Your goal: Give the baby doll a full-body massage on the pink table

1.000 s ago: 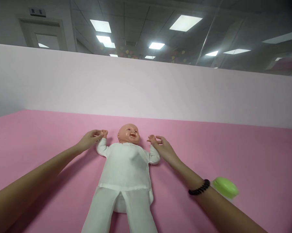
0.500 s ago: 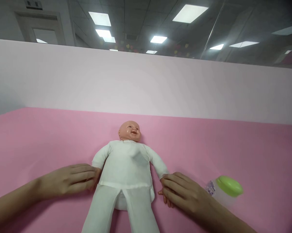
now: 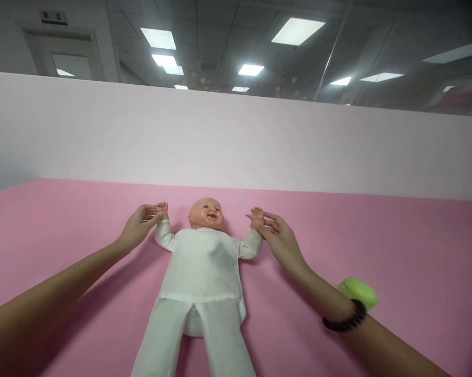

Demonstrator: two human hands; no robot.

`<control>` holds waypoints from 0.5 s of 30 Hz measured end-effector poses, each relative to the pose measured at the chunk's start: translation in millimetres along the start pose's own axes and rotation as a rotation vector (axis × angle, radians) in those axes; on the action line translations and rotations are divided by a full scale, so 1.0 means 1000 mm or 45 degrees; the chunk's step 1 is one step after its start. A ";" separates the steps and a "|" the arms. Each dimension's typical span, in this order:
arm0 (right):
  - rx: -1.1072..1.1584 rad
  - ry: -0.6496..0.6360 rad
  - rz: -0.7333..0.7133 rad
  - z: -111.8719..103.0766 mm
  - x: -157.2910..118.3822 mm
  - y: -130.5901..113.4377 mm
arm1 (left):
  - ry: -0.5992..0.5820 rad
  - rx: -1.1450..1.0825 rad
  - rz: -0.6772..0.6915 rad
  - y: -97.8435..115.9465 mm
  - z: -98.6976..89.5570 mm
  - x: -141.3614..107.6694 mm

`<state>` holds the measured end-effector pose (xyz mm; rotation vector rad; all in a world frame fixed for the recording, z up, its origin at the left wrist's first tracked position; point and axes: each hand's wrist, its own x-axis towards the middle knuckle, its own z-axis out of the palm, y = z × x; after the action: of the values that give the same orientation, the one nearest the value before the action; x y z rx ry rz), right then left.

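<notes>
A baby doll [image 3: 202, 262] in a white cloth suit lies on its back on a pink surface [image 3: 318, 241], its bald head toward the far wall. Both of its arms are bent upward beside the head. My left hand [image 3: 139, 225] pinches the doll's hand at the left, fingers behind and thumb in front. At the right, my right hand [image 3: 285, 241] grips the doll's other hand at the wrist between thumb and fingers. The doll's lower legs run out of view at the bottom.
A bottle with a green lid [image 3: 359, 292] stands at the right, mostly hidden behind my right forearm, which wears a black coiled band [image 3: 346, 320]. A white wall panel [image 3: 236, 141] rises behind the pink surface. Ceiling lights and a door show beyond it.
Both my hands have moved up and inward, bringing the doll's arms from down at its sides to raised beside its head. The doll's body stays in place.
</notes>
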<state>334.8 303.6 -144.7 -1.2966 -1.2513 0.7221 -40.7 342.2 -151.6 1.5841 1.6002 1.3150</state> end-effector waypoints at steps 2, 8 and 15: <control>0.008 -0.069 0.219 0.010 0.017 0.010 | -0.144 0.144 -0.172 -0.006 0.006 0.019; -0.092 -0.302 0.573 0.024 0.039 0.034 | -0.437 0.335 -0.312 -0.016 0.011 0.046; 0.163 -0.184 0.514 0.019 0.031 0.037 | -0.185 0.060 -0.267 -0.025 0.018 0.026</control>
<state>333.5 345.8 -175.2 -1.4261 -1.0450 1.1812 -40.2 375.7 -174.3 1.4581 1.6656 1.0364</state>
